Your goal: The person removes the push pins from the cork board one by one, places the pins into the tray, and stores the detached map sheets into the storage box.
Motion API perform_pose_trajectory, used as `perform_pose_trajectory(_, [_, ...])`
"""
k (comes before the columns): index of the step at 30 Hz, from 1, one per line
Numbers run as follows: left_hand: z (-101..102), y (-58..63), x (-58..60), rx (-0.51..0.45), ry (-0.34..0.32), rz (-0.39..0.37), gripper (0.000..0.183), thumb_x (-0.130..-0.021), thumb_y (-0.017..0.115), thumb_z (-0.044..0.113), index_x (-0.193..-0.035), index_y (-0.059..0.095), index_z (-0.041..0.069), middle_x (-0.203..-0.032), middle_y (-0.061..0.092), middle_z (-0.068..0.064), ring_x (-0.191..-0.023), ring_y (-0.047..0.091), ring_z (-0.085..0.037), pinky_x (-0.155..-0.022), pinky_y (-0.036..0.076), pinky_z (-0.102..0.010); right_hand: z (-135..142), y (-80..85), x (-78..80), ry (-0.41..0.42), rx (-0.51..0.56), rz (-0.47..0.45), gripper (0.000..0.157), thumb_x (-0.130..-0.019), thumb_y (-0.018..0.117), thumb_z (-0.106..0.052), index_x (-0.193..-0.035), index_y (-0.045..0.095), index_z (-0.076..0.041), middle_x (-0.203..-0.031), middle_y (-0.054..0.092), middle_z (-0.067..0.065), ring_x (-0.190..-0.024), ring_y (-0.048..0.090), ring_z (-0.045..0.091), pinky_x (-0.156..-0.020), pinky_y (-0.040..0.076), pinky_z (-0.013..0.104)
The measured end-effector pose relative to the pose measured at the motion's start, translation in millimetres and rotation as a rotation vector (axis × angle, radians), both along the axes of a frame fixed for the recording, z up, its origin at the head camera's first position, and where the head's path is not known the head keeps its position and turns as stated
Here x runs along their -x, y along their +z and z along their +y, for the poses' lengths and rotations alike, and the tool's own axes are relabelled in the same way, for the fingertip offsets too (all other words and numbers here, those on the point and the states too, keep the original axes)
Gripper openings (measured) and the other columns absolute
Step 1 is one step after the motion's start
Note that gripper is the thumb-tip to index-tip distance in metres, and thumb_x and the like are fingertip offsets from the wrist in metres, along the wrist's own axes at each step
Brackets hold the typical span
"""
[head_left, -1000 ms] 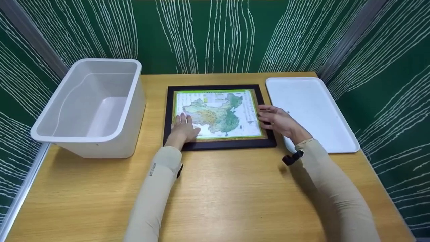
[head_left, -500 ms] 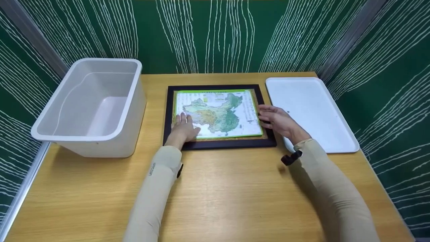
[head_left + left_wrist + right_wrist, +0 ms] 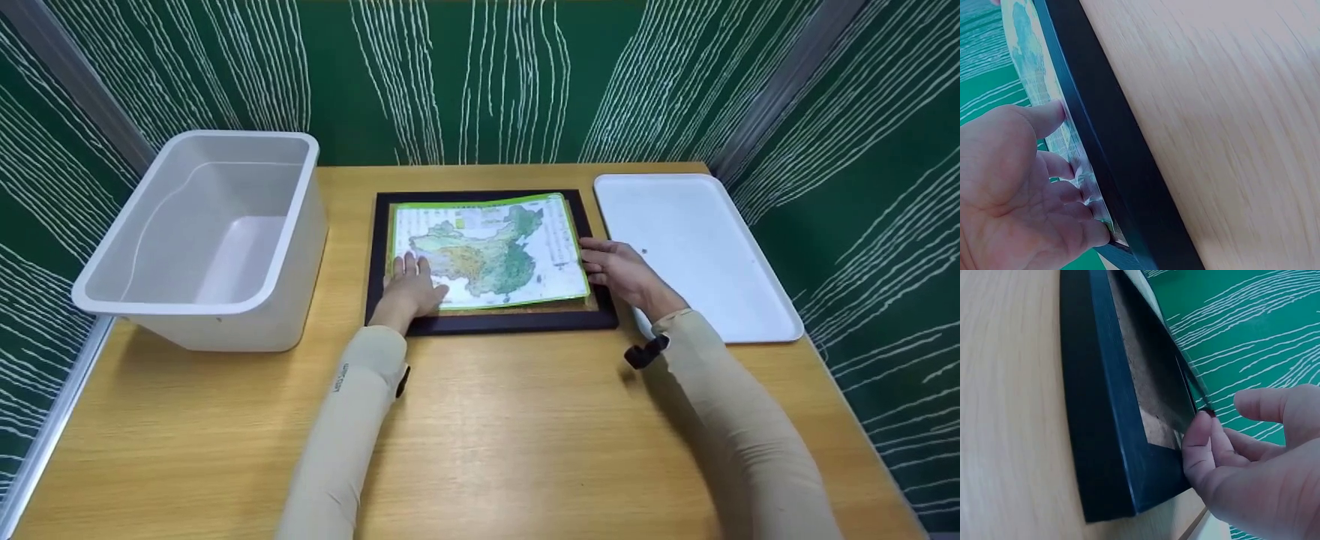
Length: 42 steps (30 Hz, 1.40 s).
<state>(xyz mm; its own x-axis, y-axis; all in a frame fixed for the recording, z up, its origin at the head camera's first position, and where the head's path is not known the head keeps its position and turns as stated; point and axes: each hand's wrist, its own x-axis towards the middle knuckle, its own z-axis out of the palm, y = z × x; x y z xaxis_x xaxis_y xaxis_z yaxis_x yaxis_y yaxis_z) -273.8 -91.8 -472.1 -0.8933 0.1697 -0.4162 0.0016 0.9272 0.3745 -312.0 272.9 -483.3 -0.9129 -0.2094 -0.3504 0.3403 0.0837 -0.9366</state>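
A map sheet [image 3: 480,255] with a green border lies within a black picture frame [image 3: 510,322] on the table. Its right side is raised off the brown backing [image 3: 1157,382], leaving a gap visible in the right wrist view. My left hand [image 3: 409,291] rests with spread fingers on the sheet's lower left corner; the left wrist view shows its fingertips touching the sheet just inside the frame's border. At the right edge of the sheet, my right hand [image 3: 622,276] touches the lifted edge with its fingertips, while its thumb [image 3: 1258,405] stays apart.
A deep white plastic bin [image 3: 292,300] stands on the left of the wooden table [image 3: 510,435]. On the right, close to the frame, lies a shallow white tray [image 3: 697,240]. Green panels [image 3: 517,82] with white lines enclose the back and sides.
The right side of the map sheet has risen from lying flat, and its upper right corner now stands above the backing. My right hand has shifted only slightly; the left hand has stayed in place.
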Motion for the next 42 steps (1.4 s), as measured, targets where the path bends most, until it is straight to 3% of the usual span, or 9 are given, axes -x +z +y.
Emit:
perform_pose_trajectory(7, [1.7,3.1,-0.2,0.001,-0.001,0.005,0.078,-0.108,0.037,0.046,-0.162,0.003,-0.001,-0.167,-0.009,-0.023,-0.153,-0.011,-0.038,-0.122,0.002,-0.056,-0.6,-6.8,4.2,-0.006,-0.055,0.055,0.059,-0.103,0.060,-0.011,-0.153,0.035,0.007,-0.116,0.060,0.004,-0.090,0.061,0.009,-0.078,0.053,0.021])
perform_pose_trajectory(15, [-0.7,6.9,-1.5,0.002,0.000,0.001,0.077,-0.109,0.036,0.044,-0.161,0.002,-0.002,-0.167,-0.010,-0.024,-0.153,-0.011,-0.039,-0.122,0.001,-0.057,-3.7,-8.9,5.6,0.017,-0.161,0.096,0.056,-0.100,0.065,-0.009,-0.149,0.043,0.003,-0.112,0.057,0.004,-0.097,0.059,0.013,-0.082,0.053,0.025])
perform_pose_trajectory(23, [0.5,5.3,-1.8,-0.001,0.001,-0.005,0.078,-0.109,0.037,0.044,-0.161,0.004,-0.002,-0.167,-0.008,-0.025,-0.153,-0.010,-0.039,-0.122,0.001,-0.056,-3.6,-11.7,3.1,0.005,-0.180,0.108,0.055,-0.099,0.066,-0.008,-0.147,0.045,0.004,-0.106,0.058,0.002,-0.092,0.059,0.012,-0.080,0.053,0.026])
perform_pose_trajectory(31, [1.5,4.6,-2.4,-0.005,-0.001,0.011,0.077,-0.109,0.038,0.044,-0.161,0.005,-0.002,-0.167,-0.007,-0.024,-0.154,-0.009,-0.039,-0.122,0.002,-0.056,-1.9,-11.2,1.0,0.011,-0.244,0.119,0.057,-0.099,0.066,-0.013,-0.150,0.044,0.001,-0.108,0.056,0.003,-0.100,0.061,0.014,-0.089,0.053,0.029])
perform_pose_trajectory(38, [-2.4,4.6,-0.1,-0.052,-0.020,0.038,0.077,-0.107,0.042,0.041,-0.160,0.010,-0.004,-0.166,-0.002,-0.027,-0.153,-0.006,-0.042,-0.122,0.004,-0.058,-3.5,-14.7,2.4,-0.005,-0.242,0.130,0.052,-0.099,0.066,-0.009,-0.147,0.048,0.000,-0.102,0.056,0.001,-0.094,0.059,0.014,-0.082,0.053,0.027])
perform_pose_trajectory(42, [-5.3,7.8,1.0,-0.153,0.001,0.061,0.079,-0.105,0.046,0.040,-0.160,0.011,-0.004,-0.166,0.001,-0.028,-0.152,-0.003,-0.045,-0.121,0.006,-0.058,-3.8,-16.7,4.3,-0.010,-0.227,0.119,0.052,-0.099,0.066,-0.008,-0.147,0.048,0.000,-0.100,0.055,0.000,-0.091,0.056,0.012,-0.079,0.052,0.025])
